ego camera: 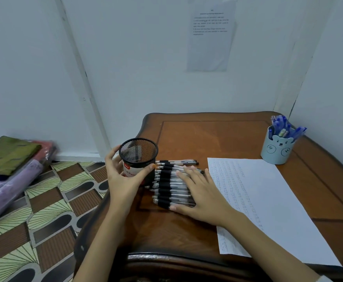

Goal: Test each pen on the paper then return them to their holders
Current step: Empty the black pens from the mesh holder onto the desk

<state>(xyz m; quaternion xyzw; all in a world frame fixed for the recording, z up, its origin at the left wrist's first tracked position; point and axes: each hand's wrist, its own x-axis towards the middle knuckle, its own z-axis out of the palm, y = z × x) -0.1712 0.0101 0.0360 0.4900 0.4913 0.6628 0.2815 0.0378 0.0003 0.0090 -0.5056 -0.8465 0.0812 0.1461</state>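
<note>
Not much of the person in shot, just two arms. The left forearm (105, 231) and right forearm (258, 237) are both bare and pretty slim. The left hand (124, 176) and right hand (203, 198) are bare too, with long thin fingers and short nails. The only clothing showing is a sliver of pale, whitish sleeve (326, 278) up by the right elbow. There's too little of it to tell the fabric.
</note>
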